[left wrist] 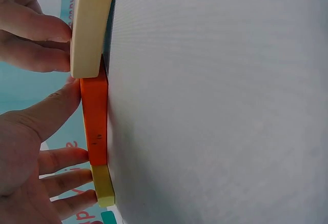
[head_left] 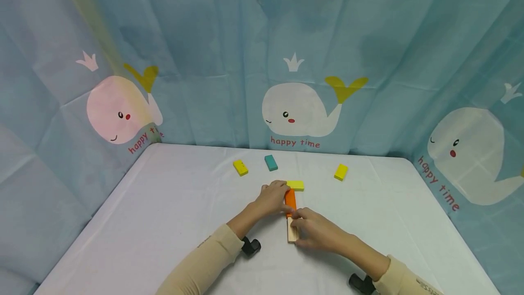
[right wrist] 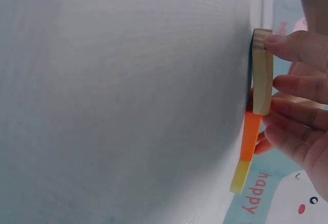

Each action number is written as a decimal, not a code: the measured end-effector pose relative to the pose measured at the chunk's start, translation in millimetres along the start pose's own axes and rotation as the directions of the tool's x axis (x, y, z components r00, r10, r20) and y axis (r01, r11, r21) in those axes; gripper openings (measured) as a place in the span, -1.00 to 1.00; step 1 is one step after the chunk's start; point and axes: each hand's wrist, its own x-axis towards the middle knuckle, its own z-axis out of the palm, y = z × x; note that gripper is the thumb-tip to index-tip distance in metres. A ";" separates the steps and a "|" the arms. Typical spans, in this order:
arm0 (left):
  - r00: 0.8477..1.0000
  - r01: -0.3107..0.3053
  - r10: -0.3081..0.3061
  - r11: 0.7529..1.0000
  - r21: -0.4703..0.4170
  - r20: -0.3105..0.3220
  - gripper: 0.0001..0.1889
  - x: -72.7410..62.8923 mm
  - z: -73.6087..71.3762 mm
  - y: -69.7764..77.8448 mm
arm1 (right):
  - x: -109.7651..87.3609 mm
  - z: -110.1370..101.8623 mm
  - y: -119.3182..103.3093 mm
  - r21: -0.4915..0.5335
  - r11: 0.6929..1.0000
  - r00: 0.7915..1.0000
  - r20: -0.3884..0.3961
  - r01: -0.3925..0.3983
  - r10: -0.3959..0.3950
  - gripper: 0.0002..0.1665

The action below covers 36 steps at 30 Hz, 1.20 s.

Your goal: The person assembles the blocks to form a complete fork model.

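An orange block (head_left: 290, 199) lies end to end with a yellow block (head_left: 296, 185) on the white table. Around the orange block, my left hand (head_left: 271, 198) has its thumb near one end and its index finger near the other; the other fingertips reach the yellow block. A pale wooden block (head_left: 291, 236) is at the near end of the row, held lengthwise by my right hand (head_left: 314, 229) between thumb and fingers. In the left wrist view it overlaps the orange block's end, and a thin dark teal strip (left wrist: 108, 39) shows beside its lower edge.
Farther back on the white table (head_left: 184, 195) lie a yellow block (head_left: 240, 167), a teal block (head_left: 271, 162) and another yellow block (head_left: 341, 172). A blue curtain (head_left: 213, 58) with whale prints stands along the table's back and sides.
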 end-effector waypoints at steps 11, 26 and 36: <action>1.000 0.005 -0.005 1.000 0.008 -0.001 -0.31 -0.8 0.0 0.8 | 2.5 -0.5 1.6 -0.005 1.000 1.000 0.029 -0.003 0.003 -0.58; 1.000 0.000 0.000 1.000 0.013 -0.008 -0.30 -0.2 0.3 -0.5 | 2.6 -1.0 1.1 -0.024 1.000 1.000 0.029 0.003 -0.002 -0.60; 1.000 0.001 -0.001 1.000 0.007 -0.005 -0.26 0.6 1.8 -0.2 | 2.0 -1.3 -1.5 -0.053 0.998 0.999 0.028 -0.019 0.020 -0.61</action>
